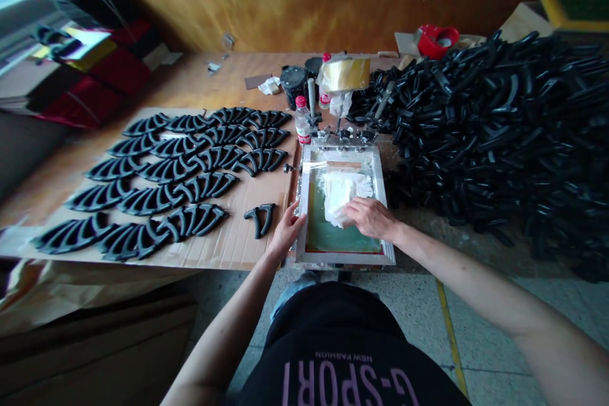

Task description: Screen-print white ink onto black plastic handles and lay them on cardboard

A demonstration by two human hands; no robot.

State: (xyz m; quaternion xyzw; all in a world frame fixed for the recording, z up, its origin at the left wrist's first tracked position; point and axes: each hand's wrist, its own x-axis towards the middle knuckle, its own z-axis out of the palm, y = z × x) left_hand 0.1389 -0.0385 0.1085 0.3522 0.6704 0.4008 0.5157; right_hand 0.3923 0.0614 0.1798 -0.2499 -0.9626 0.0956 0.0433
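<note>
A screen printing frame (387,228) with a silver metal border and a greenish mesh lies in front of me at the table's edge. My left hand (288,227) grips its left side, thumb over the border, other fingers partly hidden. Bent over the mesh, my right hand (371,217) is closed on a crumpled white wiping cloth (343,193), which may be paper. The cloth touches the mesh, and white smears surround it. Left of the frame, a black curved plastic part (261,219) lies apart on the cardboard.
Rows of black curved parts (147,200) cover the cardboard sheet (247,254). A large heap of black parts (476,127) fills the right side. Behind the frame stand a red-capped bottle (302,122), a black tub (294,84) and a tape roll (346,73). A red tape dispenser (435,42) sits farther back.
</note>
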